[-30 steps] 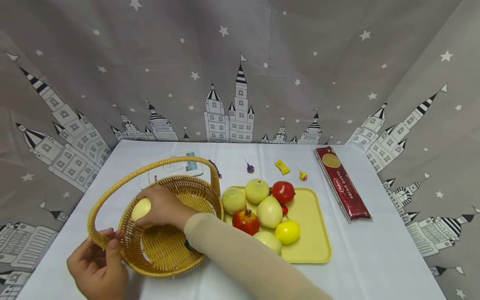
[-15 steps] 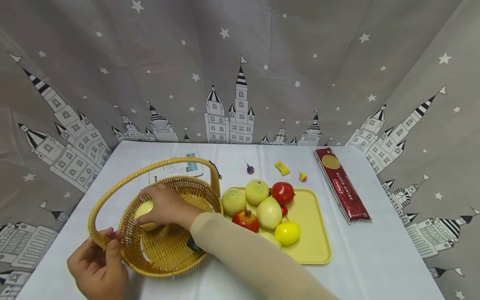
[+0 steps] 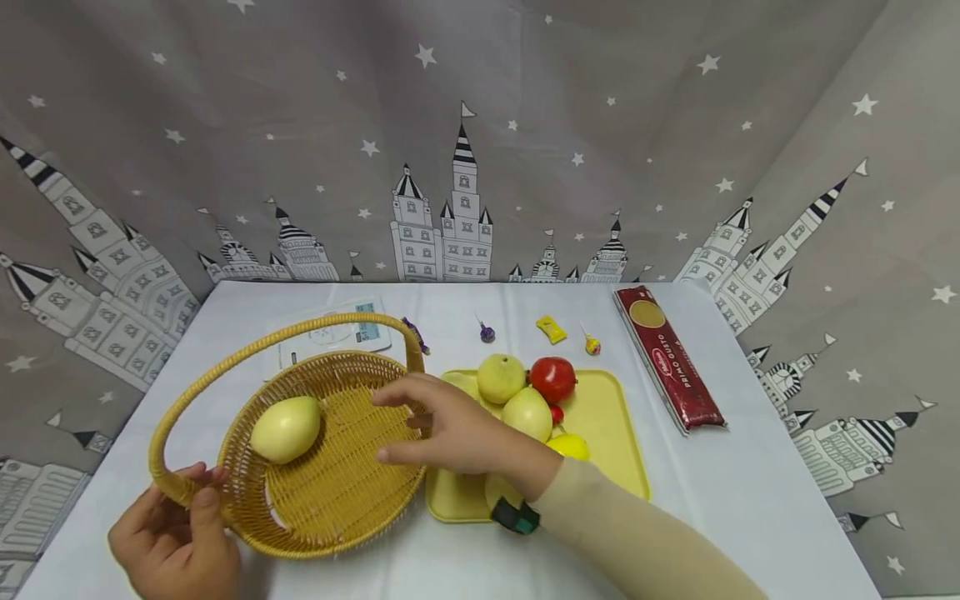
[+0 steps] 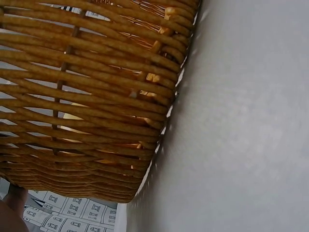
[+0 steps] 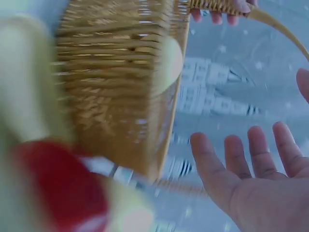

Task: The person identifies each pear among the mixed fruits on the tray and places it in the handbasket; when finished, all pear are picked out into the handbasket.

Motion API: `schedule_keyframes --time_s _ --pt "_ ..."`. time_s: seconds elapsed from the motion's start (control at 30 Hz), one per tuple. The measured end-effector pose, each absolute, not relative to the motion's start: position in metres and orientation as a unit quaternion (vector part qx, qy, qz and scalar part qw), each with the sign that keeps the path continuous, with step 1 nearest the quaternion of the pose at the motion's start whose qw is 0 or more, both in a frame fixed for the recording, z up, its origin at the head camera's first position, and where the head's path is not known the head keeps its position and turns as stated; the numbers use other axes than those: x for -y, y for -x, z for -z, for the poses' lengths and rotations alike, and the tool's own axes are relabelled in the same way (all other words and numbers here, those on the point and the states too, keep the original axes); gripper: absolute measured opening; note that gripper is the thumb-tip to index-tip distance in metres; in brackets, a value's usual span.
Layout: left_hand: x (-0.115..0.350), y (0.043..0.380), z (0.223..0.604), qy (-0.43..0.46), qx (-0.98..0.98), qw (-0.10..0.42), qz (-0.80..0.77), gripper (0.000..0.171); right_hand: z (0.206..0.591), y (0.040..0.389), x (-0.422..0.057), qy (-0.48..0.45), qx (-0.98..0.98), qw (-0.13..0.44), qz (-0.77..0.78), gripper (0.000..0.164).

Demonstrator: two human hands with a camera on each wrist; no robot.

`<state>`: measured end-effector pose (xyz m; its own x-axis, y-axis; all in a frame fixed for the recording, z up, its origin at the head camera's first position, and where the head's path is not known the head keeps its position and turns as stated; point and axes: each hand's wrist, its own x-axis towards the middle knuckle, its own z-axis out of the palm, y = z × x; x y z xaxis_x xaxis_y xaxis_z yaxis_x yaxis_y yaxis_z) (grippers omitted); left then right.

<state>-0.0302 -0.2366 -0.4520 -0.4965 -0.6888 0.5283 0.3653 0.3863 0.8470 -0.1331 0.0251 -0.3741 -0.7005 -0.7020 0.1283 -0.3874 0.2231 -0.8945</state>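
Note:
My left hand (image 3: 176, 537) holds the yellow wicker basket (image 3: 341, 479) at the left foot of its arched handle (image 3: 273, 333), thumb and fingers around it. One pale yellow-green, pear-like fruit (image 3: 286, 429) lies inside the basket against its left side. My right hand (image 3: 461, 429) hovers between the basket's right rim and the yellow tray (image 3: 618, 417), fingers spread and holding nothing. In the right wrist view its fingers (image 5: 263, 154) are apart. Woven basket wall (image 4: 91, 96) fills much of the left wrist view.
On the tray are several pale round fruits (image 3: 501, 379), a red pomegranate (image 3: 552, 379) and a lemon (image 3: 570, 447), partly behind the right arm. Candies such as a yellow packet (image 3: 551, 329) and lollipops lie farther back. A red package (image 3: 670, 358) lies right; a white scale (image 3: 337, 336) stands behind the basket.
My right hand has let go of the pale fruit in the basket and moved right, out toward the tray. My left hand still grips the handle; the head view has shifted slightly.

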Motion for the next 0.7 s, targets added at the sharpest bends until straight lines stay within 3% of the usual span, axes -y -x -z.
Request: schedule_keyframes --time_s 0.13,0.3,0.47,0.7 --pt "0.24 0.025 0.455 -0.157 0.735 0.452 0.481 0.041 0.392 0.111 -0.078 0.305 -0.745 0.121 0.58 0.044" --pt "0.242 0.024 0.456 -0.151 0.736 0.454 0.479 0.042 0.415 0.087 -0.119 0.254 -0.724 0.096 0.633 0.044" --pt "0.245 0.025 0.457 -0.144 0.74 0.465 0.465 0.042 0.428 0.064 -0.116 0.29 -0.695 0.076 0.653 0.052" --pt "0.242 0.027 0.456 -0.144 0.735 0.461 0.476 0.042 0.435 0.06 -0.098 0.303 -0.782 -0.005 0.544 0.053"
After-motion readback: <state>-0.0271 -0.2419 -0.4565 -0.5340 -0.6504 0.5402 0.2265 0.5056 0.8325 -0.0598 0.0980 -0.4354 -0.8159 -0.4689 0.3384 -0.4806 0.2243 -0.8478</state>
